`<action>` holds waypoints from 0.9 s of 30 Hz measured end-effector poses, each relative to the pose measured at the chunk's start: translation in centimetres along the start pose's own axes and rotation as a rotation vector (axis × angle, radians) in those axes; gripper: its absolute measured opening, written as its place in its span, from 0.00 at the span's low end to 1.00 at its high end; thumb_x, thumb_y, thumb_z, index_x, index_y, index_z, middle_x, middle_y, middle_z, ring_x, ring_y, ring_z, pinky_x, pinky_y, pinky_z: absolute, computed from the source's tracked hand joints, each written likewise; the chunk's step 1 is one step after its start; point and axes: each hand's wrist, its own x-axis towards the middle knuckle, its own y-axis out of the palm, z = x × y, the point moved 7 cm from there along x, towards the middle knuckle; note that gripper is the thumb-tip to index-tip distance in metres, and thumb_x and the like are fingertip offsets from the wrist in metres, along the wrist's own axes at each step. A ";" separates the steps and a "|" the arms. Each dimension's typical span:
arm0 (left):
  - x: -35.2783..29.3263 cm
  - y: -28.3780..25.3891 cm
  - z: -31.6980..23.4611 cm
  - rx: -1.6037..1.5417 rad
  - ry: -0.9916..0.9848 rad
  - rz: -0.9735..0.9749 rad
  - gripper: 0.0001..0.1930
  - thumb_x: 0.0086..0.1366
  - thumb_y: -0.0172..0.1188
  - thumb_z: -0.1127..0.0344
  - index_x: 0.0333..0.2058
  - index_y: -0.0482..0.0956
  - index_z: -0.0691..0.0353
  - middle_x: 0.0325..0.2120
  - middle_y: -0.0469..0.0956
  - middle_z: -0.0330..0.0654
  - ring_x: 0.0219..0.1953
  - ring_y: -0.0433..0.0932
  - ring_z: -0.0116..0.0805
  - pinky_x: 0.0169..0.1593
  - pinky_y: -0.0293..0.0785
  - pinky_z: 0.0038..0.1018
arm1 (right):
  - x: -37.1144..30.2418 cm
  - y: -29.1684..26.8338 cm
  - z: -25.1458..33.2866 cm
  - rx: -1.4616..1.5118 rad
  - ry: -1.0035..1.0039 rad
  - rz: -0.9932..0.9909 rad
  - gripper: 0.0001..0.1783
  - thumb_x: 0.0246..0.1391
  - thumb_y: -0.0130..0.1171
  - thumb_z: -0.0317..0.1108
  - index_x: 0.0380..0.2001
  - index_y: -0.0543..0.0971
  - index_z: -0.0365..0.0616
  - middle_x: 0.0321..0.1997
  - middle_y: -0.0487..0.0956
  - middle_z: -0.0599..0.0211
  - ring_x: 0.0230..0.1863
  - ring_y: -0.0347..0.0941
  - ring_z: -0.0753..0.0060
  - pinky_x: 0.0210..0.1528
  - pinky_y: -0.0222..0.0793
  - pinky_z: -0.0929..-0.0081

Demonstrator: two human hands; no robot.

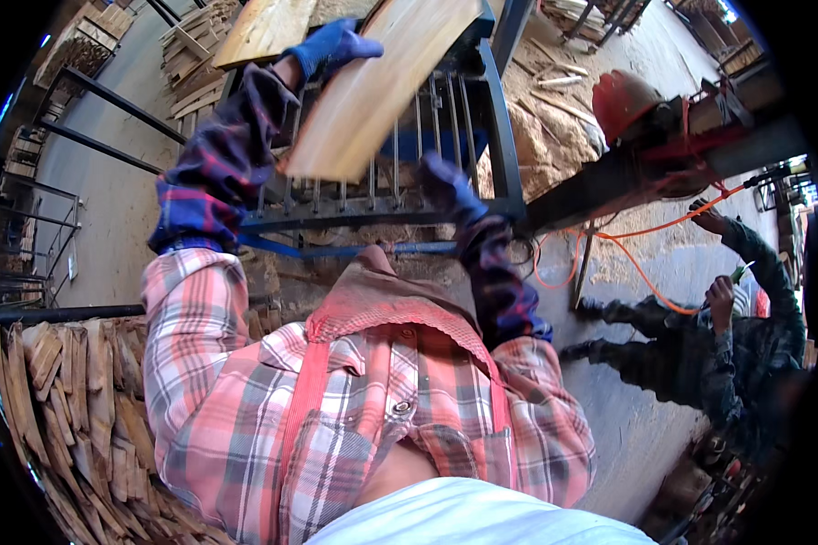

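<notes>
A long pale wooden board (382,91) with rough bark-coloured edges slants over the blue metal frame with parallel bars (509,136). My left hand (332,50), in a blue glove, grips the board's left edge, with a finger lying over its face. The fingers under the board are hidden. My right hand (450,186), also gloved in blue, hovers over the bars near the frame's right side, apart from the board. Motion smears its fingers. Another wooden board (264,29) lies beyond my left hand.
Stacked wood strips (91,400) fill the lower left, with another wood pile (191,59) at the far left. A dark beam carries a red rounded machine part (625,104). An orange hose (645,282) runs toward a co-worker (700,336) at right. Sawdust (545,145) heaps beside the frame.
</notes>
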 end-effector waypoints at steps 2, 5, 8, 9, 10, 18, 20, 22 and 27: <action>-1.9 0.9 -3.3 0.282 0.452 -0.061 0.28 0.63 0.64 0.59 0.60 0.72 0.65 0.46 0.83 0.47 0.47 0.82 0.39 0.52 0.79 0.34 | 0.3 -2.6 5.6 0.226 -0.176 0.016 0.25 0.62 0.56 0.61 0.41 0.77 0.49 0.37 0.76 0.69 0.40 0.73 0.66 0.44 0.70 0.63; -8.4 4.4 -4.3 0.496 0.807 -0.106 0.26 0.67 0.56 0.64 0.64 0.69 0.57 0.57 0.76 0.53 0.55 0.78 0.51 0.61 0.74 0.36 | -3.1 -9.1 10.5 0.544 -0.350 -0.203 0.50 0.58 0.52 0.70 0.68 0.60 0.40 0.71 0.63 0.47 0.68 0.62 0.40 0.70 0.59 0.45; -12.1 5.7 5.4 0.905 0.928 -0.127 0.30 0.64 0.57 0.69 0.66 0.68 0.49 0.61 0.72 0.50 0.61 0.74 0.50 0.64 0.71 0.38 | -7.0 -13.1 6.6 0.423 -0.335 -0.643 0.54 0.56 0.50 0.75 0.71 0.57 0.43 0.74 0.61 0.55 0.69 0.63 0.50 0.67 0.64 0.50; -12.2 6.4 9.0 1.033 0.847 -0.167 0.30 0.64 0.57 0.70 0.65 0.68 0.44 0.62 0.71 0.49 0.59 0.76 0.47 0.62 0.72 0.39 | -8.7 -15.8 4.1 0.299 -0.347 -0.749 0.55 0.54 0.52 0.75 0.71 0.58 0.44 0.73 0.62 0.57 0.68 0.65 0.52 0.63 0.67 0.53; -12.5 7.0 13.5 1.178 0.745 -0.204 0.31 0.64 0.58 0.72 0.65 0.69 0.38 0.62 0.71 0.48 0.57 0.77 0.45 0.61 0.73 0.41 | -9.6 -16.0 1.2 0.222 -0.300 -0.789 0.53 0.54 0.54 0.74 0.70 0.60 0.45 0.72 0.64 0.59 0.68 0.65 0.56 0.63 0.67 0.55; -23.4 16.4 23.1 -0.612 -0.273 -0.252 0.14 0.70 0.59 0.64 0.49 0.80 0.65 0.35 0.81 0.39 0.36 0.77 0.30 0.44 0.76 0.29 | -7.3 -14.7 -4.4 0.173 -0.024 -0.602 0.23 0.61 0.62 0.49 0.55 0.79 0.51 0.53 0.82 0.70 0.48 0.81 0.63 0.48 0.79 0.62; -23.6 22.4 23.1 -0.452 -0.288 -0.072 0.18 0.70 0.61 0.59 0.49 0.78 0.67 0.37 0.80 0.37 0.40 0.76 0.28 0.45 0.74 0.27 | -6.7 -13.9 -3.3 0.128 -0.030 -0.606 0.24 0.58 0.66 0.48 0.53 0.80 0.49 0.55 0.80 0.68 0.49 0.81 0.65 0.47 0.82 0.61; -24.5 26.5 22.2 -0.773 -0.386 -0.245 0.20 0.69 0.62 0.53 0.44 0.77 0.68 0.35 0.78 0.34 0.37 0.73 0.26 0.42 0.71 0.26 | -7.6 -12.5 -3.7 0.030 0.040 -0.534 0.26 0.59 0.66 0.49 0.55 0.78 0.49 0.53 0.80 0.69 0.47 0.81 0.64 0.46 0.83 0.58; -21.7 19.9 19.6 -1.056 -0.338 -0.619 0.22 0.66 0.67 0.57 0.50 0.77 0.69 0.40 0.80 0.37 0.39 0.74 0.26 0.45 0.72 0.25 | -5.5 -6.1 0.7 -0.247 -0.124 -0.390 0.25 0.62 0.62 0.48 0.55 0.75 0.43 0.48 0.80 0.67 0.45 0.80 0.68 0.38 0.82 0.62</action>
